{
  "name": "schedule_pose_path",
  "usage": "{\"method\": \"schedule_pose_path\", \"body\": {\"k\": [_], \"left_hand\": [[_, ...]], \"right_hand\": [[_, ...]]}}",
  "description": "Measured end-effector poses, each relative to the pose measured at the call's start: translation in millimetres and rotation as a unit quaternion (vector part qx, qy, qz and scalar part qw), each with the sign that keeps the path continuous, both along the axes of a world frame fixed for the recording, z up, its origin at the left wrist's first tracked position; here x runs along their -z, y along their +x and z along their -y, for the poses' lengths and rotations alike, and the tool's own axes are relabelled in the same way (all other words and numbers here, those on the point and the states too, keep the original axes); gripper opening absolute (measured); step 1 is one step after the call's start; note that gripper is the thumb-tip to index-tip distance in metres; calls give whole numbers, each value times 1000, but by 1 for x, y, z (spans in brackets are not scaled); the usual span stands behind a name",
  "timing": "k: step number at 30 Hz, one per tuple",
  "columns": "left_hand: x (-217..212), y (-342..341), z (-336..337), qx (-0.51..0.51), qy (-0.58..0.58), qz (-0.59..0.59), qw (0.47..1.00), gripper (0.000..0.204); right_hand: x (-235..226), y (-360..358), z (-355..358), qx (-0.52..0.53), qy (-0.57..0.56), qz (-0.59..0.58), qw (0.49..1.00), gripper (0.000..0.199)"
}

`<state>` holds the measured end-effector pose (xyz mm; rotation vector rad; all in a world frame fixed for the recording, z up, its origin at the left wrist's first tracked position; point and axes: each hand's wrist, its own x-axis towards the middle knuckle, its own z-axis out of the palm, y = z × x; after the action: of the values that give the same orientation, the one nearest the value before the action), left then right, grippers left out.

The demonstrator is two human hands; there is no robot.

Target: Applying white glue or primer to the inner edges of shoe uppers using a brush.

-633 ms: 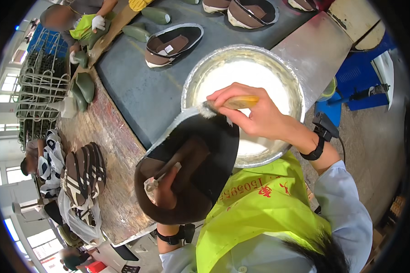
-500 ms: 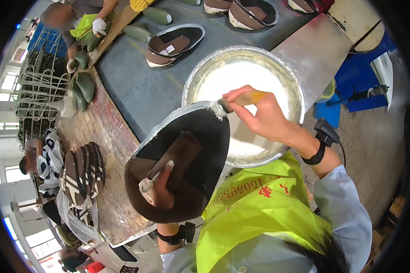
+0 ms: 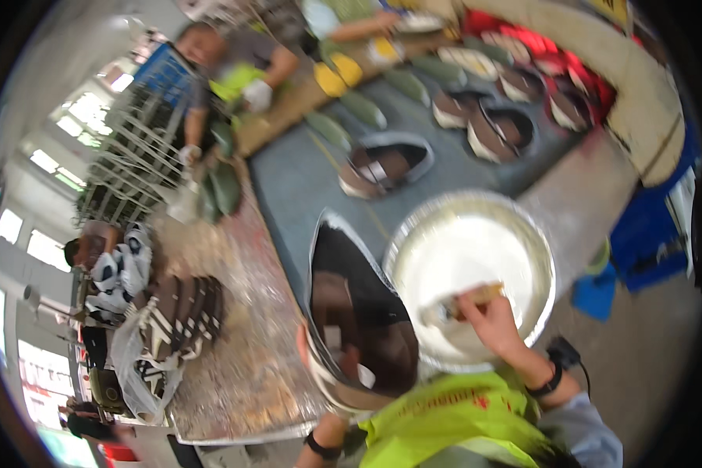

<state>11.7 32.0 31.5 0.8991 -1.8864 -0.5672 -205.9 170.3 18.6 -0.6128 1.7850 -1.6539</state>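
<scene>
Off the shoe's rim, the brush (image 3: 448,307) has swung over to the white liquid (image 3: 472,269) in the basin (image 3: 551,269), and the shoe (image 3: 363,308) has turned so that its narrow end points away from me. With my right hand (image 3: 489,321) I pinch the brush by its handle; blur keeps me from telling whether the bristles touch the liquid. My left hand (image 3: 303,345) grips the shoe at its near end, fingers on the outside and a digit showing within; the shoe hides the rest. I have the shoe just left of the basin, in front of the tabletop (image 3: 285,191), its dark opening facing up and its rim pale. Beyond it on the tabletop sits another brown shoe (image 3: 382,169), with two green lasts (image 3: 329,129) near it and more shoes (image 3: 498,136) farther right. To my left lie a brown stack (image 3: 186,312) and a clear bag (image 3: 136,374). Across the tabletop a co-worker (image 3: 246,66) has a white-gloved hand (image 3: 257,95) near the edge. My yellow-green apron (image 3: 437,409) hangs below the basin.
</scene>
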Motion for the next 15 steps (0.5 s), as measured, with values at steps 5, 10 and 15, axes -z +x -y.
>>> {"method": "schedule_pose_path", "body": {"k": [5, 10, 15], "left_hand": [[55, 34, 12, 104, 397, 56, 910, 36], [117, 57, 23, 235, 603, -338, 683, 30], [75, 33, 37, 202, 643, -219, 706, 32]], "right_hand": [[12, -25, -3, -33, 106, -242, 964, 15], [-13, -26, 9, 28, -83, -18, 996, 11], [-7, -35, 18, 44, -121, 8, 992, 12]]}}
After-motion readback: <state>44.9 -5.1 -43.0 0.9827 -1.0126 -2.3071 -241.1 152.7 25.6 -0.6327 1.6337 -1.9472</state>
